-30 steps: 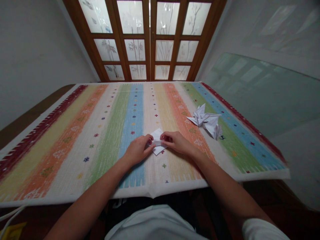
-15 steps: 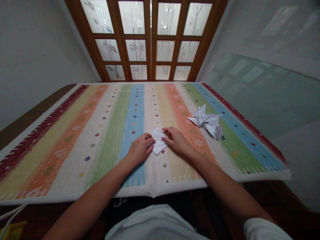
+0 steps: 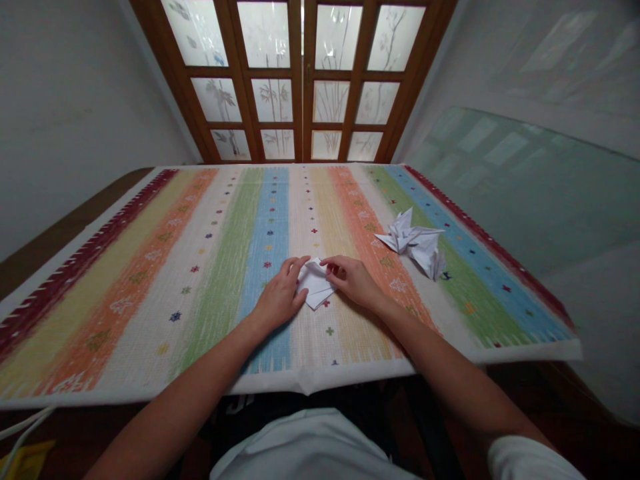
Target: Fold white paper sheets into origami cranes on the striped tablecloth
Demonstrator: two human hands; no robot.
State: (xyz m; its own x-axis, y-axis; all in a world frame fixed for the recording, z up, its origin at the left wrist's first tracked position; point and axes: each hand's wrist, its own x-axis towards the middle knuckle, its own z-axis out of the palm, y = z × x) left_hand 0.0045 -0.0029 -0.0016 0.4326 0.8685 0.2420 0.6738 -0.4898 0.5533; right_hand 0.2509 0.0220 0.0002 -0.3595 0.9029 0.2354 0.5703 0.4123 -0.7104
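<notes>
A small folded piece of white paper (image 3: 316,287) lies on the striped tablecloth (image 3: 210,267), near its front middle. My left hand (image 3: 278,295) rests on the paper's left edge with its fingers stretched forward and pressing down. My right hand (image 3: 353,279) is at the paper's right side, fingers curled and pinching its top corner. Both hands touch the paper, which stays on the cloth.
Folded white paper figures (image 3: 415,242) lie on the cloth to the right, beyond my right hand. A glass pane (image 3: 525,193) leans along the right side. Wooden doors with frosted panes (image 3: 300,80) stand behind the table. White cables (image 3: 20,427) hang at lower left.
My left fingers have stretched out along the paper's left edge. My right hand has shifted slightly up to the top corner, and the paper's upper flap has changed shape.
</notes>
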